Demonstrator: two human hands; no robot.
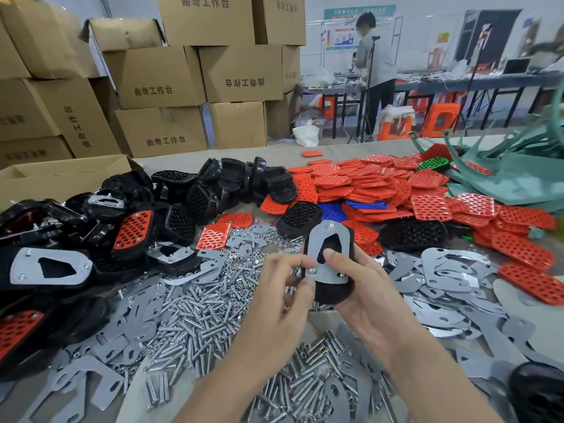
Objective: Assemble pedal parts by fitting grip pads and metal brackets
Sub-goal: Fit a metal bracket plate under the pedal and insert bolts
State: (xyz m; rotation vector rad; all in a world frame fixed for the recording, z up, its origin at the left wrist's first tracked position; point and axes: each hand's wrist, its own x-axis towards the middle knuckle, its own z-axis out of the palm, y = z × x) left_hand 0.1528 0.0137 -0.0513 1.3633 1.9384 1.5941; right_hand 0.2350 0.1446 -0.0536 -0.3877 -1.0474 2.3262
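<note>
My right hand (364,296) grips a black pedal body (334,293) held upright, thumb pressed on the grey metal bracket (328,254) that lies on its back. My left hand (282,285) is at the bracket's lower left corner, fingertips pinching at a small nut (311,271) there. Another bolt end with a nut shows at the bracket's top (329,224). Loose silver bolts (195,312) and small nuts (244,254) cover the table under my hands. Red grip pads (381,181) are heaped at the back right, and loose brackets (442,270) lie to the right.
Black pedal bodies (213,184), some fitted with red pads and brackets, pile up on the left. A cardboard box (61,175) stands at the far left, stacked cartons behind it. Green plastic parts (518,166) lie at the far right. A person stands at a distant bench.
</note>
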